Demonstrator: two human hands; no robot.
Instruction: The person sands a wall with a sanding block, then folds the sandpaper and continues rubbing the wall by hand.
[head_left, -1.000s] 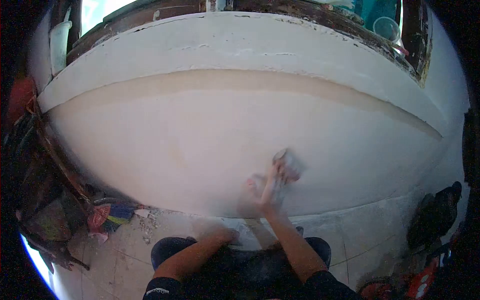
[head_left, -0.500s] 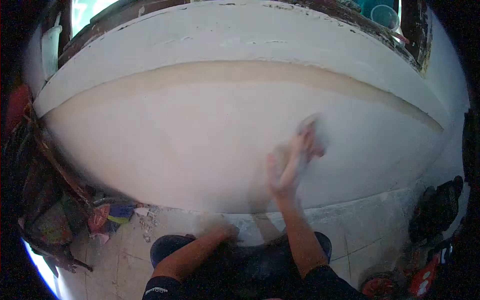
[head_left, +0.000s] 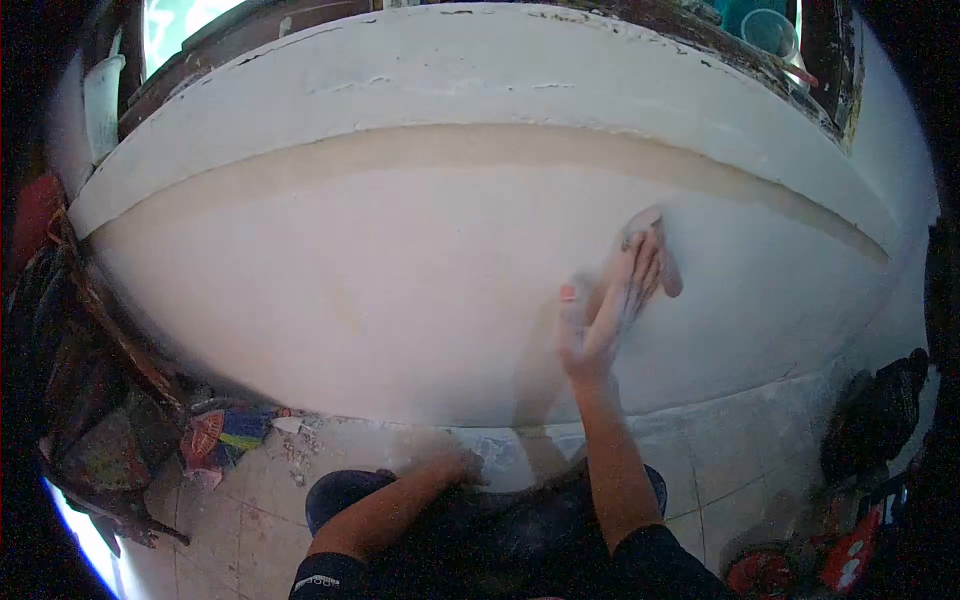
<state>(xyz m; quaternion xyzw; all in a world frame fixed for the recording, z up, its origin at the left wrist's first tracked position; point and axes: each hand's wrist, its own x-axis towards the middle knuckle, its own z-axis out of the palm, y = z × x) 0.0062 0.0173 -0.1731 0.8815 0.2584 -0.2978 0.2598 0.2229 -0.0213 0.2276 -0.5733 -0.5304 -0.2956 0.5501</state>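
Observation:
My right hand (head_left: 635,285) is raised against the white wall (head_left: 350,260), right of the middle. Its fingers press a pale, thin piece of sandpaper (head_left: 672,278) flat to the surface, with edges showing beyond the fingertips and beside them. The thumb stands apart from the fingers, and the hand casts a shadow to its left. My left hand (head_left: 462,466) is low in front of my lap, near my left knee and the foot of the wall. Its fingers are dim and mostly hidden.
A ledge (head_left: 450,70) with chipped paint runs above the wall face. Cloth and rubbish (head_left: 225,435) lie on the tiled floor (head_left: 210,520) at left, beside dark piled things (head_left: 100,430). A black object (head_left: 875,415) stands at right, with red items (head_left: 850,550) lower down. A clear cup (head_left: 770,35) sits top right.
My right hand has moved up and to the right across the wall with the sandpaper, and shows less blur. My left hand has stayed near my lap.

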